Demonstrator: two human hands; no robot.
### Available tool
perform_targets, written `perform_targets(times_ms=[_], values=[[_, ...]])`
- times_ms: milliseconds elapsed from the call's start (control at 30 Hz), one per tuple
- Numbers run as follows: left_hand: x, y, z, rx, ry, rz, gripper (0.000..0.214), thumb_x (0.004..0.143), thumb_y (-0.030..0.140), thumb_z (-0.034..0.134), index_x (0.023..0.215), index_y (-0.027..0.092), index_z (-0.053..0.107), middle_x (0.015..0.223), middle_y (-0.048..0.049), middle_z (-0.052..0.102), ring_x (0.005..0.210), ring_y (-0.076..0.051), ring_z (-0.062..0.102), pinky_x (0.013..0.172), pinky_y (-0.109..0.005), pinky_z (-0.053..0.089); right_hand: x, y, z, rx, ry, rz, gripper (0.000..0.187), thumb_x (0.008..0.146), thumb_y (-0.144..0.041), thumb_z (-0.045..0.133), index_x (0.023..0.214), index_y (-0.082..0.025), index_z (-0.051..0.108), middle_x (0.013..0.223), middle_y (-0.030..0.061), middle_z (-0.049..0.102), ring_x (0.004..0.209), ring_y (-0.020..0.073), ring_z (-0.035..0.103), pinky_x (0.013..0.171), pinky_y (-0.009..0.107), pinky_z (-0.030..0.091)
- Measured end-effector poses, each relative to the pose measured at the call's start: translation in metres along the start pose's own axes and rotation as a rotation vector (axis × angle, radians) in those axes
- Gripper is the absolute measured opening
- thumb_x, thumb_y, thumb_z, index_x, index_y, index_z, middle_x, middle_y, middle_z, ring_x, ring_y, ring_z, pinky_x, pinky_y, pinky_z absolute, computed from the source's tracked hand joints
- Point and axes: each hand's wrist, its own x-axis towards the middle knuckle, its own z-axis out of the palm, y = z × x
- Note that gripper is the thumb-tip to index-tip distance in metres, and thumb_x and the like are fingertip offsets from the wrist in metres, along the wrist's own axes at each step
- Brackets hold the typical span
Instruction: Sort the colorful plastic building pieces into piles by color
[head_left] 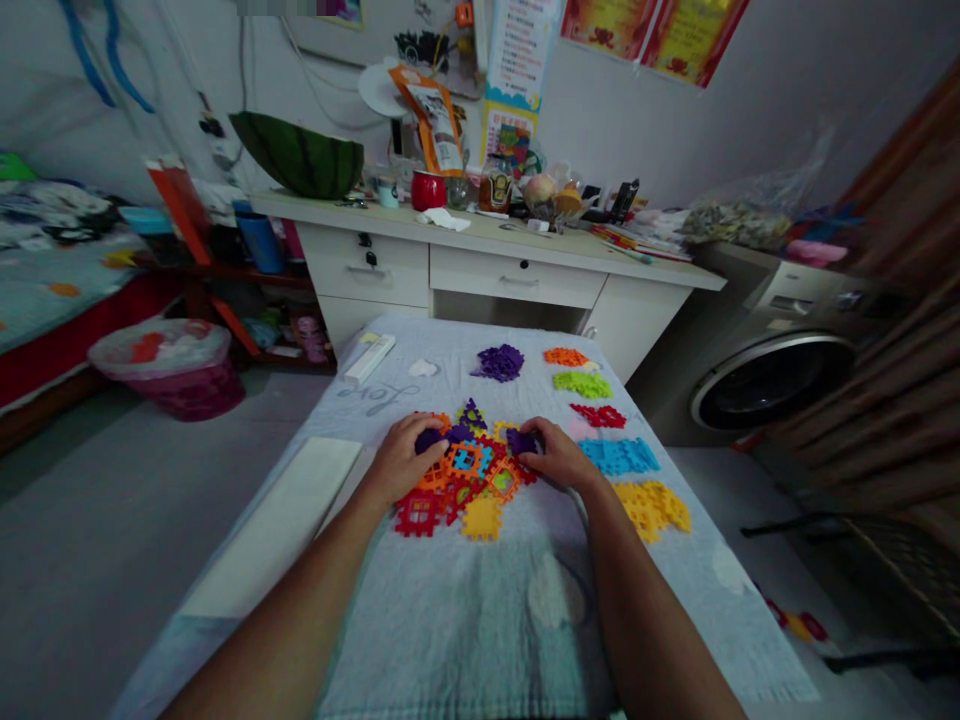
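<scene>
My left hand (405, 458) and right hand (559, 455) sit on the far side of the heap (469, 490) of mixed tiles, in the middle of the cloth-covered surface (450, 620). My left grip is curled shut on a purple tile (429, 438) at the heap's far left. My right grip is pinched shut on a second tile (520, 440), also purple, at its far right.

Sorted piles ring the heap on the far and right sides. The purple pile (499, 362) lies straight beyond, then come the orange pile (566, 357), green pile (583, 384) and red pile (598, 415). The blue pile (619, 455) is just beside my right wrist. The yellow pile (652, 505) lies by my right forearm, near the right edge.

A white board (281, 520) lies along the left edge, and a white box (369, 357) is at the far left corner. There is open cloth between my forearms on the near side, and a narrow band between heap and purple pile.

Past the far edge stands a desk (517, 275), with a washer (772, 380) to the right and a bin (169, 365) on the floor to the left
</scene>
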Motion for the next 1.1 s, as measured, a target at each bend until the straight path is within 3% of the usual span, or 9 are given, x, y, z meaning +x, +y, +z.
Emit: perform_targets(times_ms=[200, 433, 600, 767, 933, 1033, 1100], values=[[0.001, 0.000, 0.000, 0.010, -0.018, -0.001, 0.032, 0.080, 0.042, 0.060, 0.103, 0.021, 0.067, 0.115, -0.0081, 0.065, 0.115, -0.026, 0.057, 0.105, -0.047, 0.042, 0.023, -0.009, -0.005, 0.027, 0.143, 0.013, 0.036, 0.066, -0.036, 0.074, 0.093, -0.020, 0.055, 0.086, -0.0012, 0.057, 0.075, 0.0152, 0.051, 0.071, 0.028, 0.042], [0.000, 0.002, -0.001, 0.019, -0.013, 0.007, 0.033, 0.081, 0.041, 0.059, 0.107, 0.022, 0.066, 0.116, -0.0073, 0.066, 0.115, -0.026, 0.057, 0.104, -0.046, 0.042, 0.101, -0.020, -0.006, -0.113, 0.379, -0.048, 0.023, 0.065, -0.027, 0.072, 0.075, -0.020, 0.052, 0.085, 0.0008, 0.053, 0.076, 0.0159, 0.050, 0.075, 0.029, 0.042], [0.001, 0.004, -0.002, 0.026, -0.017, 0.028, 0.028, 0.082, 0.039, 0.059, 0.104, 0.022, 0.066, 0.114, -0.0067, 0.066, 0.113, -0.025, 0.057, 0.102, -0.046, 0.044, 0.152, -0.025, 0.004, -0.195, 0.363, -0.029, 0.018, 0.065, -0.012, 0.067, 0.075, -0.018, 0.053, 0.090, 0.0040, 0.054, 0.086, 0.0173, 0.052, 0.083, 0.029, 0.042], [0.001, 0.004, -0.002, 0.035, -0.018, 0.010, 0.028, 0.081, 0.038, 0.060, 0.104, 0.023, 0.066, 0.114, -0.0065, 0.067, 0.113, -0.025, 0.058, 0.101, -0.046, 0.044, 0.184, -0.026, 0.016, -0.210, 0.341, 0.015, 0.017, 0.065, -0.006, 0.060, 0.078, -0.016, 0.057, 0.096, 0.0063, 0.057, 0.085, 0.0157, 0.053, 0.083, 0.028, 0.043], [0.000, 0.005, -0.003, 0.032, -0.025, 0.002, 0.029, 0.082, 0.039, 0.059, 0.104, 0.023, 0.067, 0.117, -0.0074, 0.066, 0.115, -0.026, 0.057, 0.103, -0.047, 0.043, 0.179, -0.025, 0.018, -0.152, 0.360, -0.029, 0.019, 0.068, -0.011, 0.059, 0.086, -0.016, 0.060, 0.100, 0.0062, 0.061, 0.084, 0.0156, 0.055, 0.080, 0.027, 0.044], [0.000, 0.004, -0.002, 0.039, -0.026, 0.012, 0.029, 0.082, 0.039, 0.059, 0.105, 0.023, 0.066, 0.117, -0.0071, 0.066, 0.116, -0.026, 0.056, 0.103, -0.046, 0.043, 0.156, -0.028, 0.009, -0.153, 0.335, -0.045, 0.013, 0.073, -0.015, 0.059, 0.086, -0.017, 0.061, 0.092, 0.0038, 0.063, 0.081, 0.0151, 0.055, 0.077, 0.027, 0.043], [0.000, 0.003, -0.002, 0.045, -0.022, 0.021, 0.028, 0.082, 0.038, 0.059, 0.105, 0.023, 0.066, 0.116, -0.0067, 0.066, 0.116, -0.025, 0.056, 0.103, -0.045, 0.043, 0.136, -0.031, -0.001, -0.189, 0.242, -0.028, 0.009, 0.074, -0.016, 0.060, 0.083, -0.017, 0.061, 0.083, 0.0013, 0.062, 0.076, 0.0141, 0.055, 0.072, 0.026, 0.042]])
